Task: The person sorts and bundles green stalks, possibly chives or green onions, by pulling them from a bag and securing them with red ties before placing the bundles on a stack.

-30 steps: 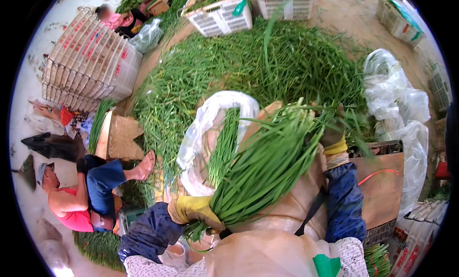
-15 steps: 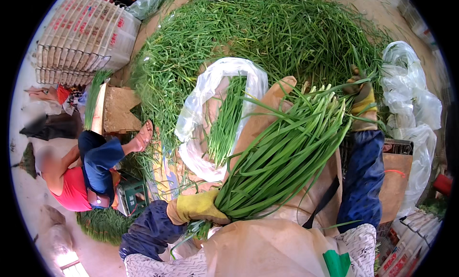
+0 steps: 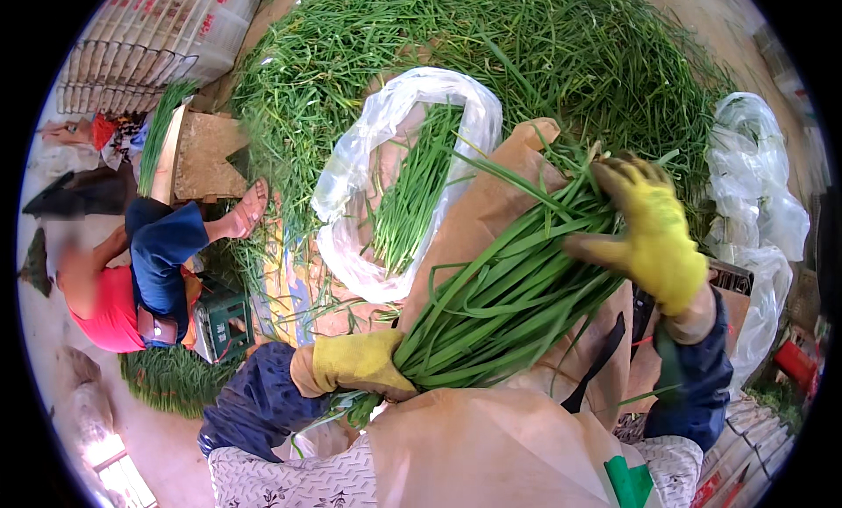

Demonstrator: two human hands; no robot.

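A big bunch of garlic chives [image 3: 513, 293] lies slantwise over my lap, its pale stem ends up to the right. My left hand [image 3: 364, 363], in a yellow work glove with a stained palm, is closed round the leafy lower end. Over the stem end is my right hand [image 3: 649, 223], gloved alike, thumb and fingers spread apart, at the side of the bunch. Whether its fingertips touch the stems is hard to tell. Beyond my lap, a clear plastic bag [image 3: 333, 236] with a rolled-open rim holds a smaller bundle of chives [image 3: 417, 197].
Loose chives [image 3: 605, 61] are heaped across the far floor. More clear plastic [image 3: 745, 162] lies at the right. To the left a person in red [image 3: 114, 306] sits beside a green crate [image 3: 230, 326]; stacked white crates [image 3: 149, 35] stand behind. A brown board [image 3: 206, 157] is near that person's foot.
My right hand has come from the far stem ends nearer to me, over the bunch, its fingers now spread. My left hand keeps its hold. The whole view has shifted slightly.
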